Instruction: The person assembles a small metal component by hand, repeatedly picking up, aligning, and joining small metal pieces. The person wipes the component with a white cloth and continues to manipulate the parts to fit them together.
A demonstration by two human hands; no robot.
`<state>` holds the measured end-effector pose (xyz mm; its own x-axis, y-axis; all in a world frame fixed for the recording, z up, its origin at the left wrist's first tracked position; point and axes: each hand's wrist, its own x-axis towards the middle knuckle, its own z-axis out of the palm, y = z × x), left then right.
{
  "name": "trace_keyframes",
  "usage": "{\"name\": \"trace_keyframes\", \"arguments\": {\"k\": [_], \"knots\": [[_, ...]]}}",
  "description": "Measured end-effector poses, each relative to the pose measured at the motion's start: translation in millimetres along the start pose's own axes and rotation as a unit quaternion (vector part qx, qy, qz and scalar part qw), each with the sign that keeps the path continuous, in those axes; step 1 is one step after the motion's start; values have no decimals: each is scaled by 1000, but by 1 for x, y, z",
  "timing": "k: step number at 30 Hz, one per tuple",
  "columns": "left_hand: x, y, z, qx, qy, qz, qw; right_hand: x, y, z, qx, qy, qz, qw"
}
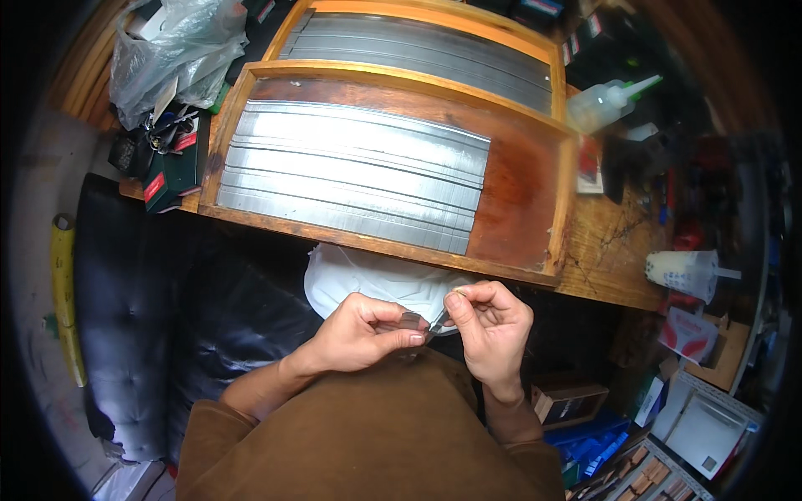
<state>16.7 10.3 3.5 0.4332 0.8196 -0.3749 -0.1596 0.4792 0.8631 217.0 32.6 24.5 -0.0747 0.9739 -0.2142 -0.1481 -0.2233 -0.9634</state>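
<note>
Pinching a small grey piece [410,321] between thumb and forefinger, the left hand [361,336] sits just below the centre of the view, over the person's lap. The right hand [491,326] lies just beside it at 3 o'clock, its fingers [459,302] clenched around a thin metal strip [438,321] whose lower end meets the grey piece; both things are too small to tell more about. The two hands touch at the fingertips.

Behind the hands, at 12 o'clock from them, a white cloth [368,275] lies at the near edge of the wooden worktop [608,250]. On the worktop stands a shallow wooden tray [535,179] holding long flat grey metal strips [355,171] laid side by side in rows, filling its left part and leaving bare reddish wood on the right. A second tray [434,10] of the same kind, also filled with strips, lies beyond it at 12 o'clock.

At 2 o'clock from the near tray a clear squeeze bottle with a green nozzle [614,98] lies tilted. A lidded plastic cup with a straw [687,272] stands at 3 o'clock near the worktop's right end. A crumpled plastic bag [171,50] sits at 10 o'clock, and a black padded seat [142,317] at 9 o'clock from the hands.
</note>
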Motion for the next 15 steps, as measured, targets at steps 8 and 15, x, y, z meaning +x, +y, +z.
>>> {"name": "trace_keyframes", "arguments": {"k": [8, 15], "knots": [[2, 7, 6, 236, 60, 142, 959, 7, 12, 2, 6, 28, 24, 999], [6, 2, 1, -45, 28, -67, 996, 13, 14, -6, 11, -71, 103, 992]]}}
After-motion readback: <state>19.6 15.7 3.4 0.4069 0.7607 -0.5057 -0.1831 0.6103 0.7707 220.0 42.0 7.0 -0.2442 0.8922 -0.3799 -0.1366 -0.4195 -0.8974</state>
